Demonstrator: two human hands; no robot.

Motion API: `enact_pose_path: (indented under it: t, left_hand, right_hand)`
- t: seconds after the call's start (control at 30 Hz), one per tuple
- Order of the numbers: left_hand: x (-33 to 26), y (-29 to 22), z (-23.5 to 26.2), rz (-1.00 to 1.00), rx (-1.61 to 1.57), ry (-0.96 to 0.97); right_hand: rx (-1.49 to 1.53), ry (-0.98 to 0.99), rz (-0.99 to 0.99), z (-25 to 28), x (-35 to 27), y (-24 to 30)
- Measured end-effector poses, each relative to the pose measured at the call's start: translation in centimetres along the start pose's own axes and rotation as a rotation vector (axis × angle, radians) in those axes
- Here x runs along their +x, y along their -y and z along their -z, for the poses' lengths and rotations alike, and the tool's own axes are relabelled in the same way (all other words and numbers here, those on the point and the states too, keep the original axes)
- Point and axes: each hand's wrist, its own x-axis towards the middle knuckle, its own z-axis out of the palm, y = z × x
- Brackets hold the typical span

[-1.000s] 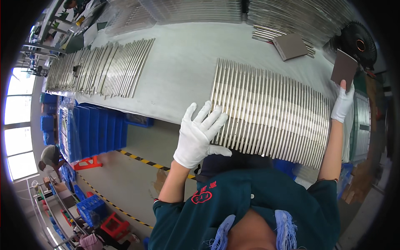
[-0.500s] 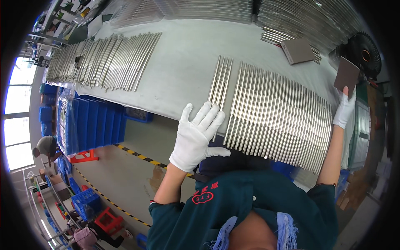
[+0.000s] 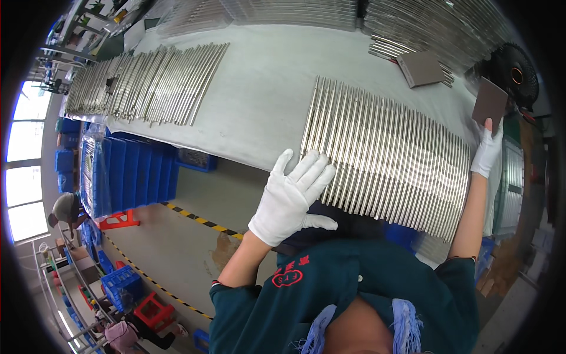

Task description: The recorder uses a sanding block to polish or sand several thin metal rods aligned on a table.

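A row of thin shiny metal rods (image 3: 389, 159) lies side by side on the pale tabletop in front of me. My left hand (image 3: 295, 192), in a white glove, rests its fingers on the near ends of the row's leftmost rods, thumb spread, holding nothing. Beyond the row's right edge, my gloved right hand (image 3: 488, 147) grips a flat brown rectangular pad (image 3: 490, 101), thumb on its face. The fingers behind that pad are hidden.
Another batch of rods (image 3: 147, 85) lies at the table's far left. A brown block (image 3: 421, 68) sits on several rods at the back right, near a black fan (image 3: 516, 76). Plastic-wrapped rods line the back. Blue crates (image 3: 138, 174) stand left of the table; two people are beyond.
My left hand has moved right, and the small separate group of rods beneath it has closed up against the larger row. My right hand still holds the pad, almost unmoved.
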Motion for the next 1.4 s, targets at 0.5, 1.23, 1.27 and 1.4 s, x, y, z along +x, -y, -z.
enact_pose_path:
  t: [0.5,1.23,1.27,1.4]
  left_hand:
    - [-1.9,1.7,1.3,0.135,0.190,-0.022]
    - [-0.3,-0.6,0.6,0.023,0.076,0.009]
    - [-0.4,-0.4,0.5,0.026,0.081,0.006]
    - [-0.2,-0.7,0.5,0.032,0.080,0.026]
  right_hand:
    - [-0.009,0.037,-0.009,0.4,0.3,-0.8]
    - [0.057,0.052,-0.037,0.3,0.6,-2.1]
    - [0.052,0.057,-0.039,0.4,0.6,-2.1]
    - [0.036,0.077,-0.045,0.4,0.7,-2.0]
